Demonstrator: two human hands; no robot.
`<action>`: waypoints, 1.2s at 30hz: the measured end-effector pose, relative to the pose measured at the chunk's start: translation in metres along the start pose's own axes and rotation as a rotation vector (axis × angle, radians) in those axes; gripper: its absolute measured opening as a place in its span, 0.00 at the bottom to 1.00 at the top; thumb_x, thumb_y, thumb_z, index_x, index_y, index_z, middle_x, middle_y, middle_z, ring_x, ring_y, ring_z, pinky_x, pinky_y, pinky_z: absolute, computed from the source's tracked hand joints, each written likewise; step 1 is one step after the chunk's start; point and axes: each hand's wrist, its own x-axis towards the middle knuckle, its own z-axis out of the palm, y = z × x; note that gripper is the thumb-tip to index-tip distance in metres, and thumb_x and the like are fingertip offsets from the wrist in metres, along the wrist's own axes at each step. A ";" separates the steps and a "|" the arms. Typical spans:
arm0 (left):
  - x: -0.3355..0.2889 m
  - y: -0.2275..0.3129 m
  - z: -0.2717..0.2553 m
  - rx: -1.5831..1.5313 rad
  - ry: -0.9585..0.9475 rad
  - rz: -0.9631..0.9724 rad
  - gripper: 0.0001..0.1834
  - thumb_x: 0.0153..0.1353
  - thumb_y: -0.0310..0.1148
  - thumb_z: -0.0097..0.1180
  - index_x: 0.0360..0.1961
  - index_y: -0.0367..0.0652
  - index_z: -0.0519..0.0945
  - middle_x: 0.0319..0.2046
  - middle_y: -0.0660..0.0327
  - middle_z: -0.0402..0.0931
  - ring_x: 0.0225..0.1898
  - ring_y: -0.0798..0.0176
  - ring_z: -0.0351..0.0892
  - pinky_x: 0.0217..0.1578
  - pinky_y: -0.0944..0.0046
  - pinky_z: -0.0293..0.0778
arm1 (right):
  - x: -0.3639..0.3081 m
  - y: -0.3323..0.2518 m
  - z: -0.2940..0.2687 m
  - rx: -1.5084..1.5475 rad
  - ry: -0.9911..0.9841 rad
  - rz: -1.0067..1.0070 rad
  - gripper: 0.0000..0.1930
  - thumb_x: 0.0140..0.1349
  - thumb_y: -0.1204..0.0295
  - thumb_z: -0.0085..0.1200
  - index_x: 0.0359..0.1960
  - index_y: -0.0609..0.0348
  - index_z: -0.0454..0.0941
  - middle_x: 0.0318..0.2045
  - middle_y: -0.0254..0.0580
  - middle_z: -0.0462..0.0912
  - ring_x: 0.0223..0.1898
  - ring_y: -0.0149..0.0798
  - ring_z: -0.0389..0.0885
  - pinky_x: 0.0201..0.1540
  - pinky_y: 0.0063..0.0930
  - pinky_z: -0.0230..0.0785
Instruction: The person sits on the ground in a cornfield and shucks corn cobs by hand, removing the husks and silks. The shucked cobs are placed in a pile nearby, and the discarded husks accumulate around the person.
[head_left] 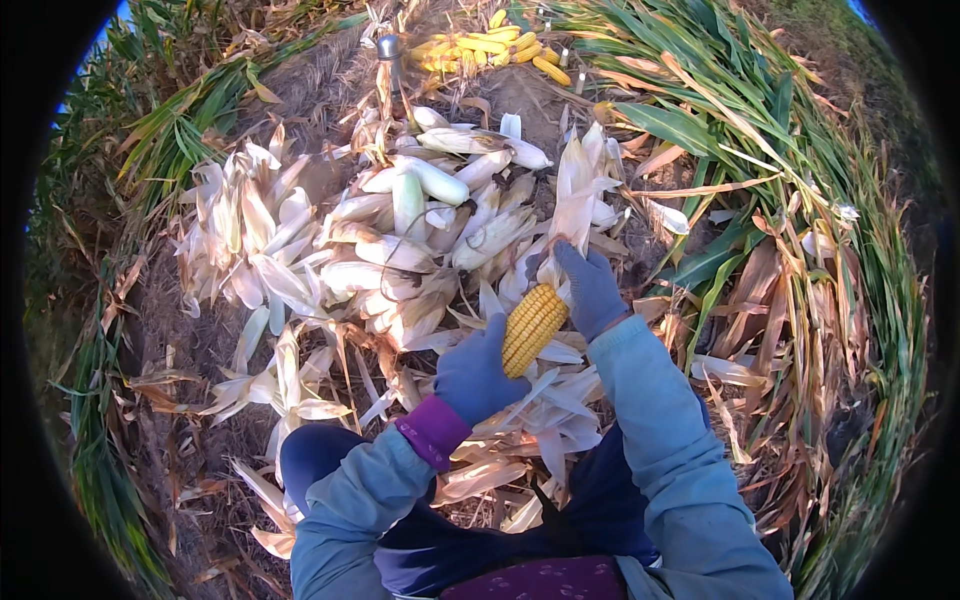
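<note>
A bare yellow corn cob (533, 328) slants between my two gloved hands. My left hand (478, 370), in a blue-grey glove, is wrapped round its lower end. At the cob's upper end, my right hand (592, 290) is closed on the pale husk (580, 190), which is peeled back and stands up beyond the fingers. The kernels are exposed along the side facing up. The fingers hide where husk and cob meet. Just ahead lies a heap of unhusked corn ears (410, 215).
Loose stripped husks (245, 220) lie to the left and around my knees. Husked yellow cobs (495, 45) form a pile at the far end. A dark, round-topped bottle (389, 62) stands near them. Cut green and dry corn stalks (740, 150) are banked along the right.
</note>
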 end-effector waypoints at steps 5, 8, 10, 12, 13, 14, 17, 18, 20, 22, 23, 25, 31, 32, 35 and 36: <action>0.000 0.009 0.011 -0.006 -0.042 -0.031 0.40 0.36 0.46 0.67 0.48 0.39 0.63 0.34 0.47 0.76 0.34 0.44 0.78 0.33 0.50 0.73 | 0.001 0.000 0.008 0.113 0.164 -0.011 0.12 0.63 0.61 0.50 0.31 0.58 0.74 0.24 0.34 0.74 0.23 0.29 0.72 0.26 0.25 0.65; 0.001 0.011 0.010 -0.108 -0.081 -0.069 0.44 0.36 0.50 0.70 0.52 0.41 0.64 0.39 0.46 0.76 0.38 0.45 0.79 0.39 0.52 0.74 | -0.002 -0.007 0.012 0.174 0.203 -0.049 0.15 0.64 0.59 0.48 0.25 0.55 0.70 0.19 0.33 0.70 0.20 0.29 0.68 0.23 0.27 0.62; 0.002 0.006 0.014 -0.197 -0.082 -0.070 0.45 0.33 0.53 0.71 0.49 0.38 0.64 0.38 0.46 0.76 0.38 0.45 0.78 0.39 0.52 0.73 | -0.004 -0.010 0.016 0.215 0.216 -0.054 0.16 0.65 0.58 0.47 0.22 0.53 0.67 0.16 0.31 0.66 0.18 0.29 0.64 0.22 0.26 0.60; 0.002 -0.001 0.019 -0.325 -0.095 -0.062 0.47 0.32 0.55 0.72 0.48 0.36 0.65 0.38 0.46 0.75 0.39 0.46 0.78 0.41 0.54 0.73 | -0.007 -0.012 0.020 0.220 0.222 -0.053 0.18 0.65 0.58 0.46 0.19 0.51 0.64 0.14 0.29 0.62 0.16 0.28 0.60 0.22 0.26 0.59; 0.002 -0.005 0.022 -0.408 -0.107 -0.053 0.47 0.31 0.54 0.72 0.48 0.36 0.65 0.40 0.47 0.75 0.40 0.48 0.78 0.43 0.55 0.72 | -0.008 -0.014 0.021 0.226 0.219 -0.044 0.18 0.65 0.57 0.46 0.18 0.50 0.63 0.13 0.29 0.60 0.16 0.28 0.58 0.22 0.26 0.59; 0.002 -0.006 0.024 -0.492 -0.119 -0.044 0.48 0.31 0.54 0.73 0.49 0.35 0.66 0.41 0.47 0.75 0.42 0.49 0.77 0.45 0.56 0.71 | -0.008 -0.015 0.022 0.232 0.217 -0.034 0.19 0.65 0.57 0.46 0.18 0.49 0.62 0.13 0.28 0.59 0.15 0.28 0.57 0.23 0.26 0.58; 0.000 -0.002 0.023 -0.660 -0.152 -0.035 0.49 0.31 0.49 0.75 0.52 0.34 0.65 0.43 0.49 0.74 0.46 0.54 0.75 0.48 0.58 0.69 | -0.008 -0.015 0.020 0.241 0.202 -0.005 0.20 0.65 0.55 0.45 0.17 0.47 0.59 0.12 0.27 0.55 0.15 0.28 0.53 0.23 0.27 0.56; 0.000 -0.002 0.024 -0.754 -0.177 -0.016 0.48 0.31 0.48 0.75 0.52 0.34 0.66 0.44 0.49 0.74 0.46 0.54 0.75 0.48 0.58 0.69 | -0.008 -0.017 0.018 0.244 0.193 0.004 0.21 0.65 0.55 0.45 0.17 0.47 0.58 0.12 0.27 0.53 0.15 0.28 0.52 0.23 0.27 0.56; 0.003 -0.005 0.027 -0.943 -0.226 0.022 0.48 0.31 0.46 0.75 0.52 0.34 0.66 0.45 0.50 0.74 0.47 0.55 0.74 0.49 0.58 0.69 | -0.008 -0.022 0.015 0.282 0.154 0.014 0.22 0.65 0.54 0.45 0.15 0.47 0.58 0.12 0.27 0.55 0.14 0.28 0.53 0.22 0.28 0.58; 0.007 -0.008 0.024 -0.949 -0.288 0.056 0.48 0.31 0.47 0.75 0.53 0.36 0.65 0.45 0.50 0.74 0.48 0.54 0.74 0.49 0.58 0.69 | -0.010 -0.028 0.011 0.299 0.116 -0.001 0.23 0.64 0.52 0.45 0.14 0.47 0.57 0.11 0.27 0.55 0.13 0.28 0.53 0.22 0.28 0.58; 0.010 -0.010 0.021 -0.951 -0.319 0.073 0.48 0.31 0.47 0.75 0.53 0.38 0.65 0.46 0.50 0.74 0.49 0.54 0.74 0.49 0.57 0.69 | -0.012 -0.030 0.009 0.296 0.091 -0.018 0.24 0.64 0.52 0.45 0.14 0.47 0.57 0.11 0.27 0.55 0.13 0.27 0.52 0.21 0.27 0.57; 0.014 -0.015 0.014 -0.573 -0.206 0.101 0.46 0.33 0.42 0.74 0.54 0.39 0.66 0.45 0.52 0.74 0.46 0.58 0.75 0.48 0.60 0.69 | -0.015 -0.035 0.008 0.283 0.049 -0.027 0.24 0.65 0.51 0.44 0.14 0.46 0.55 0.11 0.26 0.52 0.13 0.27 0.50 0.21 0.26 0.54; 0.023 -0.012 0.006 0.105 0.147 0.157 0.40 0.30 0.36 0.70 0.51 0.47 0.69 0.40 0.53 0.75 0.41 0.47 0.75 0.40 0.53 0.70 | -0.019 -0.040 0.010 0.273 0.031 0.048 0.24 0.67 0.51 0.41 0.15 0.44 0.53 0.11 0.24 0.48 0.12 0.26 0.47 0.19 0.23 0.45; 0.025 -0.011 0.005 0.110 0.136 0.155 0.40 0.31 0.37 0.69 0.51 0.47 0.68 0.38 0.54 0.74 0.40 0.49 0.76 0.41 0.53 0.70 | -0.018 -0.040 0.011 0.304 0.039 0.040 0.23 0.67 0.51 0.40 0.15 0.44 0.53 0.11 0.24 0.48 0.12 0.26 0.46 0.19 0.23 0.45; 0.026 -0.009 0.007 -0.098 0.060 0.176 0.38 0.35 0.38 0.68 0.52 0.44 0.67 0.36 0.55 0.74 0.39 0.54 0.77 0.43 0.55 0.70 | -0.019 -0.044 0.012 0.412 0.025 0.007 0.24 0.67 0.51 0.39 0.15 0.45 0.54 0.11 0.24 0.49 0.12 0.26 0.46 0.18 0.23 0.45; 0.023 -0.015 0.017 -0.313 0.018 0.196 0.37 0.37 0.38 0.68 0.52 0.43 0.67 0.37 0.55 0.75 0.39 0.56 0.77 0.44 0.55 0.71 | -0.019 -0.045 0.014 0.458 -0.017 -0.011 0.24 0.67 0.51 0.39 0.15 0.45 0.54 0.11 0.24 0.50 0.13 0.26 0.47 0.18 0.23 0.46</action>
